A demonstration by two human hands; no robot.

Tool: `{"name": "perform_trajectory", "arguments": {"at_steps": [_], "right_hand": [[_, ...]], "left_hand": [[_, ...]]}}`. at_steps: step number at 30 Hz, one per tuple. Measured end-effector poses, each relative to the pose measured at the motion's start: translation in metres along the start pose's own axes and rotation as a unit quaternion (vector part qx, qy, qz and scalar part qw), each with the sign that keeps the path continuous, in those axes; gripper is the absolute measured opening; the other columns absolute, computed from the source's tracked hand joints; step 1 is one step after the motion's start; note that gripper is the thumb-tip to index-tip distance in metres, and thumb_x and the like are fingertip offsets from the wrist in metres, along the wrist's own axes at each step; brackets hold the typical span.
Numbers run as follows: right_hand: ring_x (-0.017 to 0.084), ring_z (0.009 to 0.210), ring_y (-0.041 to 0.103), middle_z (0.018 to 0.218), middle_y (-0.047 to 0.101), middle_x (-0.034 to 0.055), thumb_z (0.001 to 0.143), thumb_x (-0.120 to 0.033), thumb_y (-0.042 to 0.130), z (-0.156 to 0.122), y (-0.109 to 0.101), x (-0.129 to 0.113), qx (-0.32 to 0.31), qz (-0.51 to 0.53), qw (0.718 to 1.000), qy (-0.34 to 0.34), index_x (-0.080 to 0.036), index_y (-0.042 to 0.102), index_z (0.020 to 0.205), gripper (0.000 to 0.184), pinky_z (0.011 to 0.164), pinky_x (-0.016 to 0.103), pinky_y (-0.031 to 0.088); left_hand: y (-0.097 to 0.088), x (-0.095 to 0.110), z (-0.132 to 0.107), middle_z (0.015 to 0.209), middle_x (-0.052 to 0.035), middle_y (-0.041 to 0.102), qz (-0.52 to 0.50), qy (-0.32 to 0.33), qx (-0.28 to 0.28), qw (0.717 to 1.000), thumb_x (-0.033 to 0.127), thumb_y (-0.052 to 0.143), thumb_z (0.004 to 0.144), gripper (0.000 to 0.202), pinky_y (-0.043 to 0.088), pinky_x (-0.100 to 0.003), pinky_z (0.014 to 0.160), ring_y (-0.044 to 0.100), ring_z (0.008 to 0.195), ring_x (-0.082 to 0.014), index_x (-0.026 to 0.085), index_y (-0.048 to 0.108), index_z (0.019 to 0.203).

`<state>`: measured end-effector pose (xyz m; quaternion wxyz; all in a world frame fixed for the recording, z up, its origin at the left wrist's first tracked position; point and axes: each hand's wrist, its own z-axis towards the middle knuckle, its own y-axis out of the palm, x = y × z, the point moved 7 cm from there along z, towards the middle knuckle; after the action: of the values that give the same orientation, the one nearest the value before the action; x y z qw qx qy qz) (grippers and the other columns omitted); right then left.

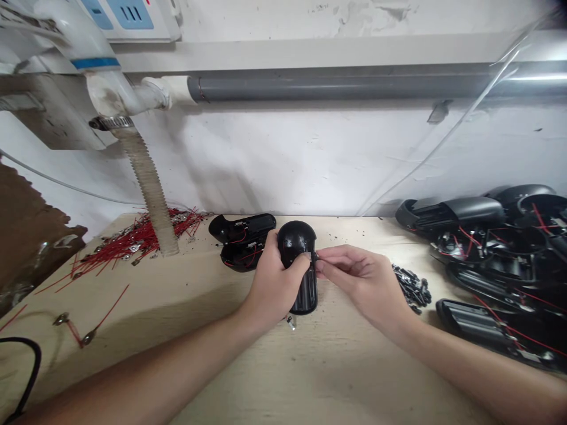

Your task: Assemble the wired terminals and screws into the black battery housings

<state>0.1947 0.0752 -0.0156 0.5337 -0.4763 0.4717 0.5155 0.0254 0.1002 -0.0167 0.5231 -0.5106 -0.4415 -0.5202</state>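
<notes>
My left hand [277, 282] is wrapped around a black plastic housing [300, 262] with a domed top, holding it upright just above the wooden bench [186, 330]. My right hand [354, 277] pinches something small against the housing's right side; I cannot make out what it is. A small metal piece hangs below the housing near my left wrist. Behind the held part lies another open black housing [241, 239] with red wires inside.
A pile of red wires with metal terminals [142, 236] lies at the back left beside a ribbed hose [148, 189]. Small black parts [411, 286] and stacked black housings [496, 248] crowd the right. A grey pipe [354, 85] runs along the wall.
</notes>
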Motion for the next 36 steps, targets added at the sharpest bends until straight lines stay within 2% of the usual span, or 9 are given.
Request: {"name": "perform_trajectory", "arguments": {"at_steps": [5,8,11,16,21,26,32,36], "right_hand": [[0.016,0.081,0.080,0.093,0.084,0.0079,0.076,-0.036,0.096,0.003,0.002,0.004,0.003,0.059,0.996,0.061,-0.021,0.087,0.096,0.027,0.078,0.027,0.067],[0.017,0.082,0.080,0.094,0.084,0.0077,0.073,-0.037,0.098,0.003,0.002,0.006,0.006,0.077,0.993,0.087,-0.022,0.087,0.093,0.027,0.081,0.029,0.068],[0.017,0.079,0.078,0.091,0.084,0.0073,0.074,-0.039,0.096,0.004,0.002,0.005,-0.001,0.073,0.994,0.080,-0.023,0.088,0.090,0.024,0.081,0.032,0.068],[0.014,0.076,0.073,0.084,0.083,0.0050,0.073,-0.038,0.096,0.005,-0.001,0.006,0.006,0.043,0.997,0.058,-0.026,0.090,0.088,0.020,0.077,0.027,0.062],[0.012,0.078,0.070,0.089,0.083,0.0056,0.065,-0.038,0.101,0.005,0.000,0.014,0.008,0.100,0.989,0.108,-0.025,0.089,0.083,0.025,0.078,0.025,0.057],[0.012,0.075,0.065,0.081,0.080,0.0050,0.065,-0.037,0.101,0.008,0.005,0.014,-0.017,0.141,0.980,0.140,-0.021,0.088,0.080,0.025,0.074,0.025,0.055],[0.010,0.072,0.065,0.081,0.077,0.0042,0.070,-0.032,0.100,0.010,0.006,0.014,-0.058,0.165,0.971,0.164,-0.018,0.086,0.081,0.023,0.070,0.023,0.053],[0.009,0.072,0.066,0.079,0.074,0.0038,0.074,-0.031,0.099,0.011,0.007,0.016,-0.109,0.178,0.959,0.192,-0.015,0.084,0.082,0.023,0.071,0.021,0.053]], "left_hand": [[0.001,-0.003,0.001,0.104,-0.0017,0.066,-0.009,-0.003,-0.005,1.000,0.025,0.067,0.094,0.026,0.051,-0.033,0.086,0.063,0.097,-0.0199,0.022,0.056,0.117],[0.000,-0.002,0.001,0.104,-0.0014,0.066,-0.005,0.004,-0.002,1.000,0.024,0.068,0.093,0.025,0.051,-0.034,0.088,0.063,0.098,-0.0200,0.022,0.056,0.116],[0.000,-0.002,0.001,0.106,-0.0025,0.067,-0.004,0.010,-0.003,1.000,0.023,0.067,0.093,0.026,0.051,-0.034,0.089,0.064,0.100,-0.0209,0.021,0.057,0.116],[0.000,-0.002,0.001,0.104,-0.0022,0.067,-0.006,0.001,-0.006,1.000,0.024,0.067,0.093,0.026,0.051,-0.033,0.085,0.065,0.097,-0.0201,0.021,0.056,0.116],[0.000,0.000,0.001,0.101,-0.0010,0.066,0.002,0.000,-0.004,1.000,0.023,0.067,0.093,0.024,0.049,-0.032,0.082,0.063,0.093,-0.0189,0.021,0.057,0.114],[0.001,0.000,-0.001,0.101,-0.0001,0.066,-0.016,-0.003,-0.011,1.000,0.022,0.067,0.092,0.024,0.050,-0.032,0.085,0.063,0.094,-0.0179,0.022,0.058,0.114],[0.003,-0.002,0.000,0.092,0.0019,0.063,-0.052,-0.022,-0.022,0.998,0.021,0.069,0.090,0.019,0.048,-0.028,0.073,0.061,0.085,-0.0150,0.021,0.059,0.107],[0.004,-0.001,0.002,0.088,0.0016,0.064,-0.077,-0.038,-0.038,0.996,0.022,0.071,0.088,0.016,0.050,-0.028,0.072,0.061,0.081,-0.0142,0.019,0.061,0.099]]}}
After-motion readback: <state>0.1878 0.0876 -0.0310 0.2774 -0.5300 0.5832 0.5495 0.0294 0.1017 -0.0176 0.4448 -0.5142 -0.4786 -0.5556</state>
